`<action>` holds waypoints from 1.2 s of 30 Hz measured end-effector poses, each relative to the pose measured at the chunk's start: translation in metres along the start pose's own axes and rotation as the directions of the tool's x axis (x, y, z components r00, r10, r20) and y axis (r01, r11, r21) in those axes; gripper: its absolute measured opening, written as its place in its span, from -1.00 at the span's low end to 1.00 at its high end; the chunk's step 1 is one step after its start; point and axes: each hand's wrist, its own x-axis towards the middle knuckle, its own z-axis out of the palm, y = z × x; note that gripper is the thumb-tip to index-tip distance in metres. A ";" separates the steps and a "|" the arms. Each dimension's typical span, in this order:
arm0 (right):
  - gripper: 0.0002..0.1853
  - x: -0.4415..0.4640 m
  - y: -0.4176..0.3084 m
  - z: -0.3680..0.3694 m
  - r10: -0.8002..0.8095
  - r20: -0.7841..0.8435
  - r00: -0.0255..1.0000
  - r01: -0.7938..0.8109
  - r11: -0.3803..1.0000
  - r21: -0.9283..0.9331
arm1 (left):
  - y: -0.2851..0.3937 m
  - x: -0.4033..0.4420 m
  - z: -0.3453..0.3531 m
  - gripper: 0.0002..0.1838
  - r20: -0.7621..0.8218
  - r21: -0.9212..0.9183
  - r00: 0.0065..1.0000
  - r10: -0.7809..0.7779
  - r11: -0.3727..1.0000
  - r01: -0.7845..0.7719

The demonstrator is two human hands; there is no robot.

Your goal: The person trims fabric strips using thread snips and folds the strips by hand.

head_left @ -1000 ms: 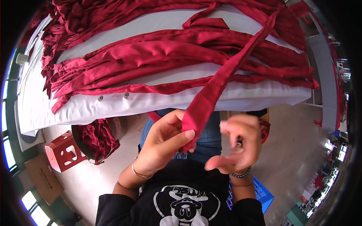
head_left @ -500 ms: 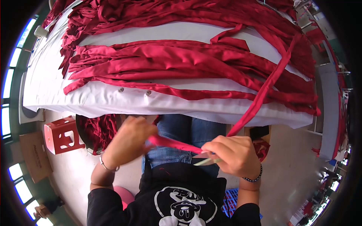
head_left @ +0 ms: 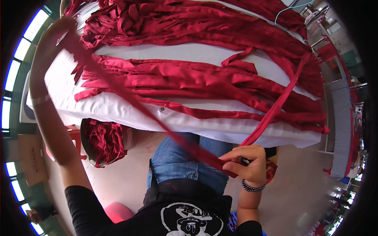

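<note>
A long red fabric strip (head_left: 151,114) stretches diagonally between my two hands. Its upper end is in my left hand (head_left: 63,29), raised far out over the table's left side and blurred, with the fingers closed on the cloth. Low in front of my lap, my right hand (head_left: 248,161) pinches the strip, and a small dark tool (head_left: 243,160) shows in its palm. From my right hand the cloth runs up to the right across the table edge. More red strips (head_left: 177,76) lie lengthwise on the white-covered table (head_left: 189,52).
A heap of red cloth (head_left: 165,23) covers the table's far part. Below the table at left stand a container of red fabric (head_left: 105,141) and a red stool (head_left: 75,137). A cardboard box (head_left: 33,159) is farther left, and a pink seat (head_left: 118,211) is beside me.
My left hand has swung up and out to the left, drawing the strip out long. The blades that showed at my right hand are now mostly hidden. The view has shifted.
</note>
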 end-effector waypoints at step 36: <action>-0.75 0.075 0.018 0.048 0.270 -0.011 0.963 -0.270 0.963 0.009 | 0.261 -0.145 0.221 -0.72 0.567 -0.824 0.729 -0.384 -0.274 0.496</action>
